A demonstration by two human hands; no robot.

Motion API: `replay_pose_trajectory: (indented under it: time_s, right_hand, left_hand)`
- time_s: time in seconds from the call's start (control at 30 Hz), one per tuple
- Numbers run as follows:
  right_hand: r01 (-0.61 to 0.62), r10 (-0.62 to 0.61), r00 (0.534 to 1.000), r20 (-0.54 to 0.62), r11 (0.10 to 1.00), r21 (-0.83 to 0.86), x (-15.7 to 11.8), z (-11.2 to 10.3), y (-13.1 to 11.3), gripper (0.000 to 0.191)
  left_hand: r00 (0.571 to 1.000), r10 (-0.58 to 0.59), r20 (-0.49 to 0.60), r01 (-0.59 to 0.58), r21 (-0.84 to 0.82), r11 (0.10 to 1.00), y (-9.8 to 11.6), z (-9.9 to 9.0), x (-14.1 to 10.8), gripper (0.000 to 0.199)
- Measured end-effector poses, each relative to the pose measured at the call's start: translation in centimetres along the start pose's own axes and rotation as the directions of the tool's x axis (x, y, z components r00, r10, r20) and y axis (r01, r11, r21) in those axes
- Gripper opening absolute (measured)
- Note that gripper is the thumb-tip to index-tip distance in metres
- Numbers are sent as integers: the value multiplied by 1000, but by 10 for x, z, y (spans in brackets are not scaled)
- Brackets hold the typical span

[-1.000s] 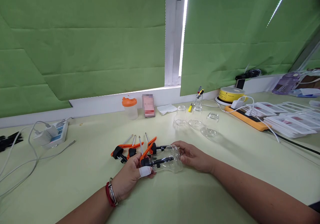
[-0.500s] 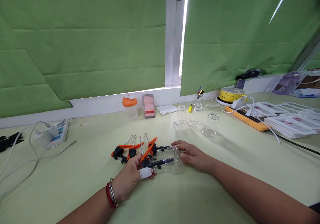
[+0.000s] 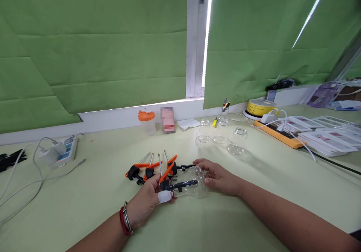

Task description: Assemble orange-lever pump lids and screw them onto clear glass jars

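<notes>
A clear glass bottle [image 3: 190,192] lies on its side just over the table, its base toward the right. A black-and-orange dispenser top [image 3: 165,184] with a thin metal spout sits at its neck, and the top's black stem reaches inside the glass. My left hand [image 3: 149,195], its thumb wrapped in white tape, is closed around the top and neck. The bottle's rounded base rests in the curled fingers of my right hand [image 3: 217,177]. Beyond my left hand lie similar tops: one at the left [image 3: 134,172], one in the middle [image 3: 149,172] and one at the right [image 3: 173,167].
Clear glass vessels [image 3: 236,147] stand farther back on the right, near a yellow-handled tool [image 3: 215,122]. An orange-lidded cup [image 3: 147,122] is by the wall. Power strips lie left [image 3: 67,152] and right [image 3: 282,133], with cables. Stacked white cards [image 3: 328,143] lie far right.
The bottle and its top have shifted very slightly between my hands, with the black stem now more level. Both hands keep their hold; the other tops lie as before.
</notes>
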State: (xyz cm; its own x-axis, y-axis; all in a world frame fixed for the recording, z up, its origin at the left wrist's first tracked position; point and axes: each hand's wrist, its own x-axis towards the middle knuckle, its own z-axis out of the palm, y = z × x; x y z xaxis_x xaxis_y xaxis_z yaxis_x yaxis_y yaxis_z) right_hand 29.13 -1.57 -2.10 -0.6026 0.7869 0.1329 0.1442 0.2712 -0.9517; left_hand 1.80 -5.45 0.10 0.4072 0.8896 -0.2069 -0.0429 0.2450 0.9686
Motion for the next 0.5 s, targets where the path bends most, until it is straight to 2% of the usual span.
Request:
replay_pose_trajectory:
  time_s: [0.07,0.17,0.3,0.33,0.4,0.5]
  right_hand:
    - [15,-15,1000,6,999,-29,1,1,-3,51]
    - [47,-47,999,19,998,-47,0,0,-2,53]
    - [-46,48,998,39,998,-49,-5,-2,4,88]
    - [-72,74,996,40,996,-53,-5,-2,6,91]
    - [-77,79,997,29,996,-48,-5,-2,6,84]
    - [-32,31,999,-7,999,-36,-1,0,3,60]
  left_hand:
    - [1000,-1,7,1,3,1000,1,0,0,38]
    - [1000,13,1,-13,-2,1000,0,0,0,39]
    - [1000,16,-11,-16,-10,1000,-1,0,1,39]
    - [1000,14,-11,-14,-10,1000,-1,0,1,40]
    - [1000,5,-15,-5,-2,1000,-1,1,1,42]
    - [1000,-12,-15,12,13,1000,0,1,0,39]
